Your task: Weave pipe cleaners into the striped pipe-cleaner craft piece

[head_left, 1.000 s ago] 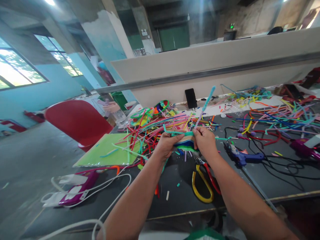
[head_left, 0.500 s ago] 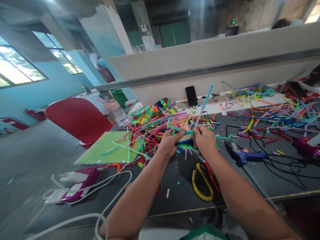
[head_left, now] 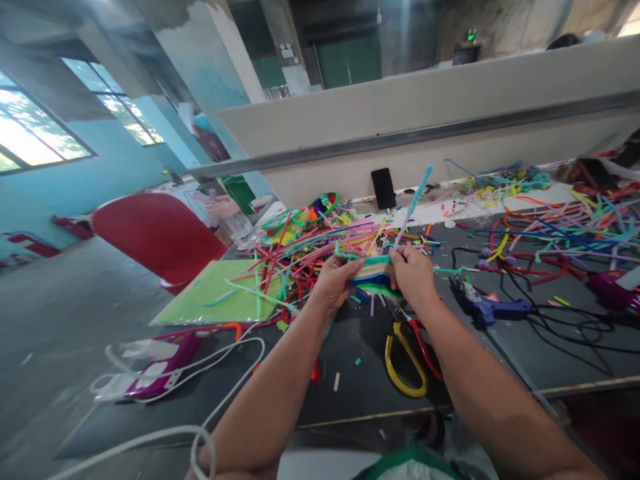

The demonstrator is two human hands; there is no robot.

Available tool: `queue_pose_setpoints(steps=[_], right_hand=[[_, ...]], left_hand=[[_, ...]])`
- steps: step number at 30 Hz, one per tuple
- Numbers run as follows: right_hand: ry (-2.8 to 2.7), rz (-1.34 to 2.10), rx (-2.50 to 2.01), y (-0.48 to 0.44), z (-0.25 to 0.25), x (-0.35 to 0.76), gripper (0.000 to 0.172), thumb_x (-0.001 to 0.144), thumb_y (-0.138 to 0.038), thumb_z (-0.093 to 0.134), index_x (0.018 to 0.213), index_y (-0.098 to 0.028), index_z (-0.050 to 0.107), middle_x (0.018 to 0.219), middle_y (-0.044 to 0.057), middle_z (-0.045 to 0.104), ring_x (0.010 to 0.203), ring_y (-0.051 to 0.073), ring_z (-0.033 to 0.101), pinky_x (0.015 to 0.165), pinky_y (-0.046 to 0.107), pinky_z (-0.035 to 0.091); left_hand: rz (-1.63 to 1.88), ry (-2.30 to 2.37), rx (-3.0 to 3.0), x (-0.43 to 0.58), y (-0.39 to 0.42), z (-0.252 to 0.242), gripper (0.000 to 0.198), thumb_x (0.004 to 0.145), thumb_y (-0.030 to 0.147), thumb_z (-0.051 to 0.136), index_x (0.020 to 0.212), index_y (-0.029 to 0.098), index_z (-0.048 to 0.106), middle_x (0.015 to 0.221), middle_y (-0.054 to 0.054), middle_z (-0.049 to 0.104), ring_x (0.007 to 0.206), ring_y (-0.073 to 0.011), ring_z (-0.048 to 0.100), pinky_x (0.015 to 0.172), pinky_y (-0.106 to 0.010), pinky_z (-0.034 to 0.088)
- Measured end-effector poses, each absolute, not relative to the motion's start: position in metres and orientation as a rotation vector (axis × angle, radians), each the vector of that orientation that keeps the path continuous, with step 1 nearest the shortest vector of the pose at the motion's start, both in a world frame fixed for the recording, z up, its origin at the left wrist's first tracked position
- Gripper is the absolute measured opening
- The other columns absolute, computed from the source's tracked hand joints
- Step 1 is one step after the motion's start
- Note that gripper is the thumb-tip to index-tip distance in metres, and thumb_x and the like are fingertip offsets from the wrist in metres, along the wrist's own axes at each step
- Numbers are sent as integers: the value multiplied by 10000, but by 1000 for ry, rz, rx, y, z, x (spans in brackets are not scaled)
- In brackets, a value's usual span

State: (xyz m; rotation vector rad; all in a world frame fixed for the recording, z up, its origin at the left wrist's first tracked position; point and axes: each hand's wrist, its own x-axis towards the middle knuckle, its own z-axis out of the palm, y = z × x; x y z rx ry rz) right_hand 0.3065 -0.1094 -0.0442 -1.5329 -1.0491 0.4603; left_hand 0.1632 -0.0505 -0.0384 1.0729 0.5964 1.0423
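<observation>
My left hand [head_left: 334, 283] and my right hand [head_left: 414, 277] are both closed on the ends of a small flat bundle of coloured pipe cleaners [head_left: 376, 277], held just above the dark table [head_left: 350, 373]. The bundle shows green, blue, teal and beige bands. A light-blue pipe cleaner [head_left: 415, 203] sticks up from my right hand's pinch. A teal strand curls out over my left fingers.
A big heap of loose pipe cleaners [head_left: 310, 250] lies behind my hands. Yellow-and-red scissors [head_left: 407, 353] lie below them, a blue glue gun [head_left: 487, 307] to the right. Green sheet [head_left: 215, 300], purple glue gun [head_left: 150, 380], white cable, black phone [head_left: 383, 189], red chair [head_left: 155, 240].
The hands have stayed on the bundle and shifted only slightly; the view has drifted a little.
</observation>
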Motion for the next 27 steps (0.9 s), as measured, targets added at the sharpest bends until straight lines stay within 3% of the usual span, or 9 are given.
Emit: queue_pose_setpoints(steps=[16,27], right_hand=[[-1056,406,-1524,-109,-46,306,215,828,-345,489,680,-220,581,307,-67,449,351,138,492,527,255,425],[-1089,438,-1583,-108,-46,309,216,832,-372,470,738,-213,583,363,-45,492,384,151,511,486,256,413]], left_hand=[[983,620,1067,155,-46,-36,358,497,207,840,755,154,598,643,22,648,545,-115,599,568,-245,483],[982,611,1171,151,-38,-39,339,526,211,834,772,134,613,620,24,637,515,-94,573,553,-233,466]])
